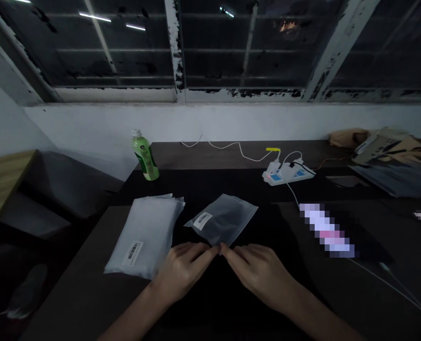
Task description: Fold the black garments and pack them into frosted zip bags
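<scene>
A translucent plastic bag [226, 218] with a white barcode label lies tilted in front of me on the dark table. Its near corner is pinched between my left hand [187, 265] and my right hand [255, 267], whose fingertips meet there. To the left lies a stack of frosted bags [148, 232], the top one bearing a barcode label near its lower edge. My left hand is right beside the stack's lower right side. What is inside the single bag cannot be made out.
A green bottle [145, 156] stands at the back left. A white power strip [288, 173] with plugs and cables is at the back right, near a blurred-out device [326, 229]. Brown packaging [395, 147] is piled at the far right.
</scene>
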Action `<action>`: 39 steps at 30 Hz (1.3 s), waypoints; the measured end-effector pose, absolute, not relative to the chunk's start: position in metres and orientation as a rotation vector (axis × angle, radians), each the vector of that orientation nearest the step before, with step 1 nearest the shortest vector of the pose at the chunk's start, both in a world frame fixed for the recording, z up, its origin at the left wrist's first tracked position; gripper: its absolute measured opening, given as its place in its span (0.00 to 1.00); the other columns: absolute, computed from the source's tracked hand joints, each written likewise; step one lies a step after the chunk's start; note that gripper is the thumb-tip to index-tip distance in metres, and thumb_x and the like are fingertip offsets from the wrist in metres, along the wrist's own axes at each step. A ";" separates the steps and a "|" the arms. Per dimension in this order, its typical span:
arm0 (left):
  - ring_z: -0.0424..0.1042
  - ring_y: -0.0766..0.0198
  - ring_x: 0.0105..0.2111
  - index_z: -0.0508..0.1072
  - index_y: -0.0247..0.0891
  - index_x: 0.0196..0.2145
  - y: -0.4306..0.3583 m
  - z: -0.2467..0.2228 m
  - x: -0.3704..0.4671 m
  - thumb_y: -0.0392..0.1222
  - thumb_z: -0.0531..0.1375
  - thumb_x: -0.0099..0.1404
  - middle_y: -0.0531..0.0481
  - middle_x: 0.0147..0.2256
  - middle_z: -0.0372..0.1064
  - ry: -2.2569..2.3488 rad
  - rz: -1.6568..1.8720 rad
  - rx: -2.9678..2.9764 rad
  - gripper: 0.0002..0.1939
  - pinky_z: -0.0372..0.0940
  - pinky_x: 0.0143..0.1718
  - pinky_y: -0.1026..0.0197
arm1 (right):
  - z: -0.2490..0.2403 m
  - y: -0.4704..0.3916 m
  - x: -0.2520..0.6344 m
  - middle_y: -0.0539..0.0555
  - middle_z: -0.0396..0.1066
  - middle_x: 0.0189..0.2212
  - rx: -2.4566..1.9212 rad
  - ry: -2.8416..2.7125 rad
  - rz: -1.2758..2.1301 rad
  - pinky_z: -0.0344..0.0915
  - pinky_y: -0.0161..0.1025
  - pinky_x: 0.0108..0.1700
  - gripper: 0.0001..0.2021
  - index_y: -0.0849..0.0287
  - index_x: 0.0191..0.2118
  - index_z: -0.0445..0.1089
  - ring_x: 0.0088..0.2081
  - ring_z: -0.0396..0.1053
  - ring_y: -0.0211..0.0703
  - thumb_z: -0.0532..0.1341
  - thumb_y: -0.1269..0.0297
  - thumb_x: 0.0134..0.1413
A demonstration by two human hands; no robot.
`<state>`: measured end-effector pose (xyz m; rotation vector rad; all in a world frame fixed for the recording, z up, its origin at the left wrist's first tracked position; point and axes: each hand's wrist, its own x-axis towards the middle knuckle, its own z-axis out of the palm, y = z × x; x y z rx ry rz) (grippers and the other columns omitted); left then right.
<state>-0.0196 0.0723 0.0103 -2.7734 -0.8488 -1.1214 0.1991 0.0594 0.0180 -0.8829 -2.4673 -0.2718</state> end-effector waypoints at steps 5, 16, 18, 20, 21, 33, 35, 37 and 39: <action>0.78 0.63 0.31 0.69 0.33 0.44 0.073 0.008 -0.018 0.27 0.54 0.70 0.47 0.33 0.77 -0.871 -1.180 -2.687 0.08 0.75 0.33 0.62 | 0.015 0.080 0.218 0.49 0.74 0.24 -0.883 -2.476 -0.375 0.63 0.36 0.30 0.14 0.68 0.47 0.73 0.25 0.72 0.36 0.52 0.78 0.64; 0.71 0.67 0.23 0.64 0.39 0.32 0.083 0.010 -0.030 0.25 0.56 0.66 0.54 0.25 0.69 -1.058 -1.295 -2.519 0.11 0.67 0.26 0.65 | 0.026 0.121 0.304 0.52 0.81 0.34 -1.348 -2.276 -0.536 0.66 0.34 0.32 0.12 0.57 0.41 0.77 0.29 0.77 0.39 0.54 0.66 0.68; 0.70 0.68 0.23 0.63 0.39 0.32 0.083 0.010 -0.031 0.24 0.56 0.66 0.54 0.25 0.68 -1.057 -1.303 -2.536 0.11 0.66 0.25 0.64 | 0.028 0.124 0.306 0.52 0.81 0.35 -1.362 -2.254 -0.519 0.67 0.34 0.33 0.12 0.57 0.41 0.77 0.30 0.78 0.40 0.54 0.65 0.68; 0.70 0.67 0.23 0.64 0.38 0.33 0.083 0.011 -0.032 0.24 0.56 0.66 0.53 0.26 0.68 -1.059 -1.314 -2.562 0.11 0.65 0.25 0.64 | 0.028 0.125 0.304 0.52 0.81 0.36 -1.376 -2.242 -0.493 0.69 0.35 0.34 0.13 0.57 0.44 0.77 0.32 0.79 0.41 0.54 0.65 0.68; 0.70 0.67 0.24 0.64 0.38 0.34 0.084 0.011 -0.032 0.24 0.56 0.66 0.53 0.26 0.69 -1.066 -1.322 -2.574 0.10 0.65 0.25 0.64 | 0.028 0.123 0.301 0.53 0.81 0.36 -1.384 -2.238 -0.472 0.69 0.36 0.34 0.13 0.57 0.47 0.76 0.32 0.78 0.42 0.55 0.64 0.68; 0.70 0.67 0.25 0.65 0.37 0.35 0.082 0.015 -0.027 0.23 0.56 0.67 0.52 0.27 0.69 -1.030 -1.281 -2.677 0.10 0.65 0.26 0.62 | 0.055 0.084 0.230 0.53 0.77 0.34 -1.250 -2.517 -0.118 0.70 0.36 0.30 0.19 0.61 0.55 0.71 0.29 0.76 0.39 0.52 0.73 0.62; 0.69 0.67 0.24 0.66 0.37 0.35 0.081 0.017 -0.027 0.24 0.55 0.67 0.53 0.27 0.69 -1.018 -1.247 -2.685 0.10 0.65 0.26 0.62 | 0.055 0.091 0.226 0.53 0.77 0.30 -1.325 -2.636 -0.203 0.67 0.37 0.26 0.22 0.63 0.60 0.66 0.25 0.75 0.41 0.53 0.74 0.61; 0.68 0.68 0.24 0.65 0.38 0.33 0.080 0.019 -0.025 0.24 0.54 0.68 0.54 0.26 0.68 -1.005 -1.217 -2.699 0.10 0.65 0.26 0.62 | 0.053 0.098 0.223 0.52 0.77 0.26 -1.372 -2.728 -0.261 0.63 0.37 0.22 0.25 0.63 0.65 0.61 0.22 0.74 0.42 0.54 0.72 0.62; 0.69 0.67 0.25 0.64 0.38 0.31 0.079 0.019 -0.022 0.25 0.54 0.68 0.54 0.25 0.67 -0.988 -1.192 -2.721 0.11 0.66 0.27 0.61 | 0.049 0.103 0.218 0.52 0.76 0.23 -1.398 -2.792 -0.259 0.61 0.37 0.20 0.28 0.64 0.68 0.56 0.20 0.73 0.44 0.55 0.68 0.63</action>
